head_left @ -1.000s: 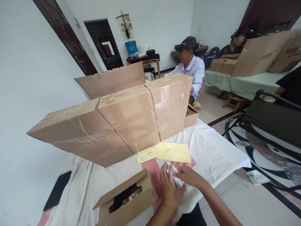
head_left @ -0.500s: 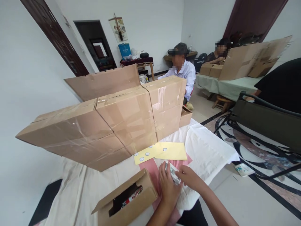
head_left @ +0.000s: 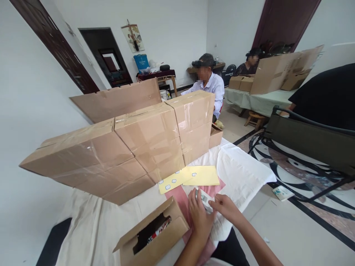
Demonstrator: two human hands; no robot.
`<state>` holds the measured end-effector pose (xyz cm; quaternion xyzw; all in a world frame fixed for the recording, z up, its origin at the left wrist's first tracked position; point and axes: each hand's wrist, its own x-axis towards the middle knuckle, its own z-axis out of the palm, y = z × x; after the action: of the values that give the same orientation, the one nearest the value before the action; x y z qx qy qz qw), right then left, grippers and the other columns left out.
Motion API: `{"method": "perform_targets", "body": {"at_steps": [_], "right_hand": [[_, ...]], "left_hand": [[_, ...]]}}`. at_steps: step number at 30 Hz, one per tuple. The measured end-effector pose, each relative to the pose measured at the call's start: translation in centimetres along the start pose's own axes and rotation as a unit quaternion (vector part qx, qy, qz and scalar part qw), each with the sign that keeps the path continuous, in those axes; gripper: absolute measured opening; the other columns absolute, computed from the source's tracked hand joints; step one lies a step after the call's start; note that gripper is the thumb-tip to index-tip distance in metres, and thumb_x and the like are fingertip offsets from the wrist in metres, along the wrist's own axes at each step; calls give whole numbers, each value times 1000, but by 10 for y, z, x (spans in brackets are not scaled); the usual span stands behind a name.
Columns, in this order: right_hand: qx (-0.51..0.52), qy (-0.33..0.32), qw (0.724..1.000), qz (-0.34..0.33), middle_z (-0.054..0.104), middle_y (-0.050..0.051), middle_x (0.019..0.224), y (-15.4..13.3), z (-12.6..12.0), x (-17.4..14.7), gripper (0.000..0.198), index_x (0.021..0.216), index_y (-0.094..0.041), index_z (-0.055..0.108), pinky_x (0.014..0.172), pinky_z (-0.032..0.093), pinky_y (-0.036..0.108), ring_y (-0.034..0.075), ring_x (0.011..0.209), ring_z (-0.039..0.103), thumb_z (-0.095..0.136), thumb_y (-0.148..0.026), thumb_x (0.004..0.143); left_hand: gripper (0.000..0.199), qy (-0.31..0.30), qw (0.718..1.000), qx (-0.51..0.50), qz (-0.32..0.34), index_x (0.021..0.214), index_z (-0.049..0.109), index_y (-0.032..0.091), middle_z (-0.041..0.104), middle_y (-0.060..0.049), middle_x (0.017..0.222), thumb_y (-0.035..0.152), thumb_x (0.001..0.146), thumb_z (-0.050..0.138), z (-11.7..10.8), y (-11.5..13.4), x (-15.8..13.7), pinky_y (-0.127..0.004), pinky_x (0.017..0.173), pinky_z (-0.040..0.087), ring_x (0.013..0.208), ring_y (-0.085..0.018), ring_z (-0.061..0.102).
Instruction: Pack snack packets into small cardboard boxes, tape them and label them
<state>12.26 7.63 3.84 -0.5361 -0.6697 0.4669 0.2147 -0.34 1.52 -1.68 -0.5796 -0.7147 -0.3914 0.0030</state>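
Observation:
A small white block-shaped object (head_left: pixel 204 198) with a greyish patch on its top is between my hands, over a pink cloth (head_left: pixel 177 197). My left hand (head_left: pixel 198 212) lies over its near left side, fingers bent round it. At its right end my right hand (head_left: pixel 223 207) is closed, with thumb and forefinger pinched against the edge. Whether those fingertips hold anything smaller cannot be seen. Just beyond sit two yellow paper sheets (head_left: pixel 203 175) bearing a few small outlined stickers. Left of my hands stands an open cardboard box (head_left: pixel 163 240) with something red, white and black inside.
A wall of taped cardboard boxes (head_left: pixel 149 136) rises across the far side of the white-clothed table (head_left: pixel 235 162). Beyond it sits a person in a light shirt (head_left: pixel 213 85). A dark green folding chair (head_left: pixel 305 144) stands at right, with another person's dark-clothed back (head_left: pixel 327 96) beside it.
The view has shifted slightly. The white object shows its top with the greyish patch more clearly. Both hands keep nearly the same hold.

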Motion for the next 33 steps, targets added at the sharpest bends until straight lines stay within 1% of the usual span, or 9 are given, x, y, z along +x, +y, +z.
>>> {"method": "perform_targets", "body": {"at_steps": [3, 7, 13, 16, 20, 24, 27, 30, 33], "right_hand": [[1, 1, 1000, -11, 37, -5, 55, -10, -3, -6, 42, 58, -24, 31, 58, 30, 29, 13, 58, 40, 59, -50, 76], [14, 14, 1000, -22, 37, -5, 54, -18, -7, -12, 43, 56, -24, 31, 58, 31, 28, 12, 57, 38, 60, -49, 74], [51, -1, 999, -5, 40, -5, 57, -11, -5, -15, 45, 59, -23, 35, 58, 33, 27, 12, 59, 40, 62, -56, 76], [68, -13, 998, 4, 42, -5, 61, -9, -5, -17, 45, 60, -23, 35, 59, 35, 27, 12, 60, 41, 62, -55, 78], [65, -34, 997, 20, 43, -5, 59, -8, -10, -19, 42, 61, -22, 40, 58, 34, 26, 11, 60, 42, 63, -51, 80], [49, -62, 996, 50, 49, -4, 56, -9, -17, -18, 42, 60, -22, 44, 54, 32, 25, 12, 58, 46, 65, -50, 82], [54, -83, 992, 73, 53, -3, 54, -11, -21, -16, 41, 61, -21, 45, 51, 32, 25, 12, 54, 50, 64, -49, 85], [97, -108, 985, 92, 60, -1, 57, -8, -21, -13, 41, 61, -21, 45, 51, 38, 25, 13, 55, 56, 66, -47, 85], [137, -133, 974, 120, 64, 1, 60, 1, -19, -9, 43, 61, -23, 40, 51, 44, 25, 17, 61, 65, 69, -47, 82]], "left_hand": [[79, 2, 1000, 0, 6, 150, 39, 15, 47, -21, 148, 27, 78, 70, 0, -2, 0, -53, 110, 45, 137, -35, 47], [77, -13, 1000, -1, 9, 150, 38, 15, 46, -21, 147, 29, 81, 69, -5, 1, 1, -53, 110, 44, 137, -35, 47], [78, -51, 999, -11, 0, 150, 36, 14, 45, -22, 147, 37, 84, 70, -15, 4, 5, -55, 113, 40, 138, -37, 44], [82, -53, 999, -6, -3, 149, 37, 13, 45, -22, 148, 44, 83, 73, -15, 3, 6, -56, 114, 39, 139, -38, 43], [81, -48, 999, 4, 4, 149, 37, 12, 44, -24, 150, 45, 83, 72, -13, 1, 5, -56, 115, 37, 141, -37, 40], [85, -50, 999, 9, 15, 148, 38, 10, 45, -25, 147, 49, 82, 74, -14, 2, 6, -54, 116, 36, 141, -37, 40], [83, -53, 998, 15, 11, 147, 40, 10, 45, -24, 147, 49, 82, 73, -14, 2, 7, -54, 116, 37, 140, -37, 41], [85, -53, 998, 16, 8, 147, 40, 10, 45, -25, 146, 50, 80, 74, -13, 2, 7, -55, 115, 38, 139, -38, 42], [89, -45, 999, 13, 12, 148, 38, 10, 46, -25, 145, 50, 79, 76, -12, 1, 7, -55, 114, 38, 138, -39, 43]]}}
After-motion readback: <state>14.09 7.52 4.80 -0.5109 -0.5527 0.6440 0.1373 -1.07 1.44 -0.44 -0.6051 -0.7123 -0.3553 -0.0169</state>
